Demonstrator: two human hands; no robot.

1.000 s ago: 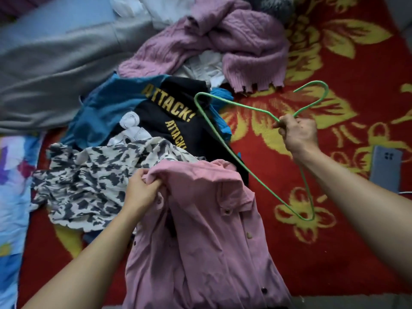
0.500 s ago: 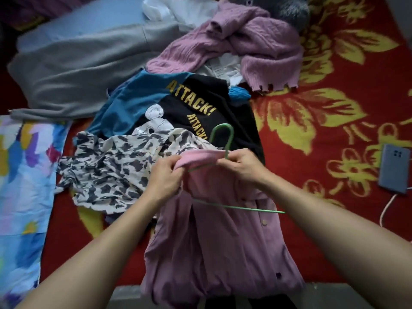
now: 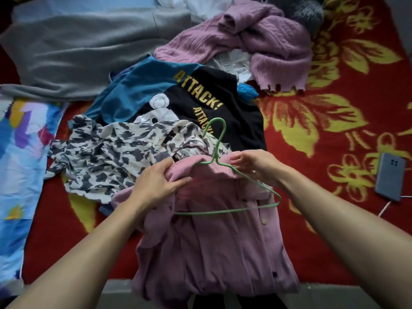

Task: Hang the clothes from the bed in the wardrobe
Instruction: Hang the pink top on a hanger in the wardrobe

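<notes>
A pink button shirt [image 3: 214,246] hangs over the bed's near edge. A green wire hanger [image 3: 225,210] lies on its top, hook pointing away from me, its left end tucked under the fabric. My left hand [image 3: 159,184] grips the shirt's collar and left shoulder. My right hand [image 3: 256,165] holds the collar fabric together with the hanger's right arm, just below the neck of the hook. Behind lie a black-and-white patterned top [image 3: 107,157], a black and blue "ATTACK!" shirt [image 3: 182,97], a pink knit sweater [image 3: 267,41] and a grey garment [image 3: 78,50].
The bed has a red blanket with yellow flowers [image 3: 334,121]. A grey phone [image 3: 389,176] with a white cable lies at the right. A blue patterned sheet [image 3: 20,166] covers the left side. A grey furry item [image 3: 310,10] sits at the far top.
My right hand brought the hanger from the right side of the bed onto the pink shirt. The hanger's left end has slid under the shirt's shoulder, and both hands now meet at the collar.
</notes>
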